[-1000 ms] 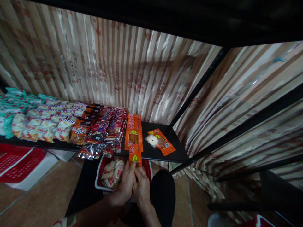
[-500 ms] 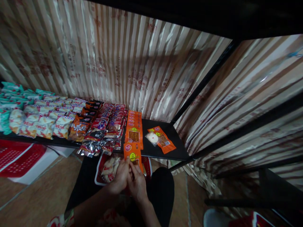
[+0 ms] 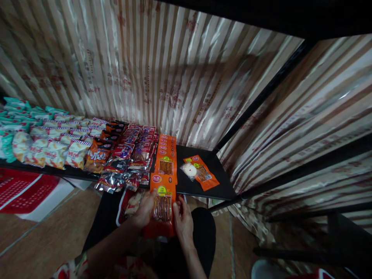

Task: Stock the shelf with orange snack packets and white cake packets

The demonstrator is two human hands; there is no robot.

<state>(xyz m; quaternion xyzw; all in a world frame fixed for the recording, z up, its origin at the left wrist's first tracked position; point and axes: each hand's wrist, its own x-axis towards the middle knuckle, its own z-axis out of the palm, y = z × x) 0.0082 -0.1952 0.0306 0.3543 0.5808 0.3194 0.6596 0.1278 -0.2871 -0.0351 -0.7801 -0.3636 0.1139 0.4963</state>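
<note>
An orange snack packet (image 3: 162, 207) with a clear window showing brown sticks lies between my hands, its top end over the front edge of the black shelf (image 3: 190, 188). Fingers of my left hand (image 3: 145, 209) press on its left side. My right hand (image 3: 183, 220) holds the right edge, thumb near the window. Just behind it, overlapping orange packets (image 3: 165, 159) form a column on the shelf. Below the hands, a red basket with a white rim (image 3: 119, 217) holds pale packets and is partly hidden by my hands.
Left of the orange column stand dark red packets (image 3: 141, 153), brown-orange bags (image 3: 99, 157), white bags (image 3: 77, 154) and green bags (image 3: 7, 145). A single orange packet (image 3: 205, 176) with a small white round pack (image 3: 188, 169) lies to the right. Black frame bars (image 3: 266, 91) cross the striped curtain (image 3: 174, 77).
My hands were together over the packet's lower part. They have moved apart to its two sides, uncovering the window. The view has shifted slightly.
</note>
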